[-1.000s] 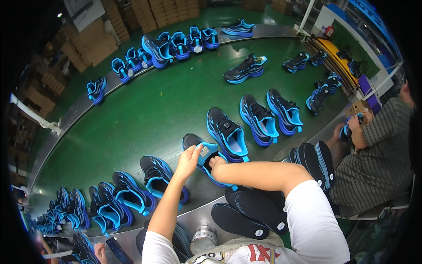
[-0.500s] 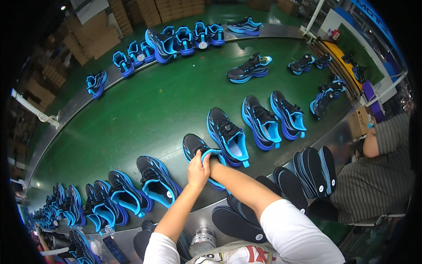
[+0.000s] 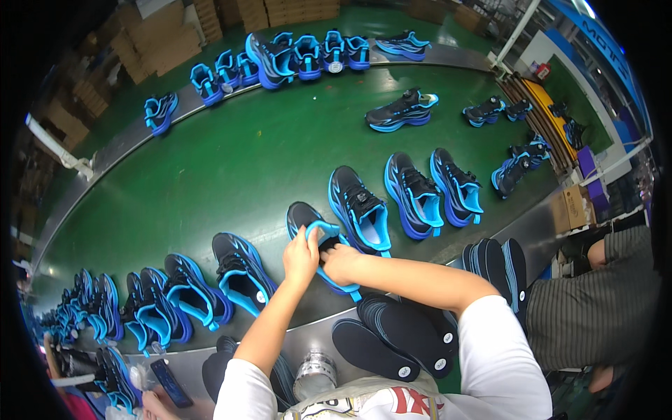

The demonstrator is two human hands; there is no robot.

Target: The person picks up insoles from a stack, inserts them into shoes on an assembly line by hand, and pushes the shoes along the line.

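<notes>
A black and blue sneaker (image 3: 302, 212) lies in front of me on the green conveyor belt (image 3: 196, 189), its toe pointing away and its heel near the belt's metal edge. My left hand (image 3: 301, 257) is closed on the light-blue collar at the left of its opening. My right hand (image 3: 341, 264) reaches into the opening from the right, with its fingertips hidden inside. Close on the right stands another sneaker (image 3: 348, 192) with a pale inside. To the left is a sneaker (image 3: 238, 255) with a round white sticker showing inside.
Stacks of black insoles (image 3: 413, 329) lie by my right arm, and more insoles (image 3: 514, 269) farther right. A clear round container (image 3: 315, 374) and a phone (image 3: 170, 383) rest on the near metal ledge. Another person (image 3: 591, 301) sits at the right. Several sneakers (image 3: 308, 56) line the far edge.
My right hand has drawn back from deep in the sneaker, so its back now shows at the opening. The left hand still grips the collar. The view has shifted slightly.
</notes>
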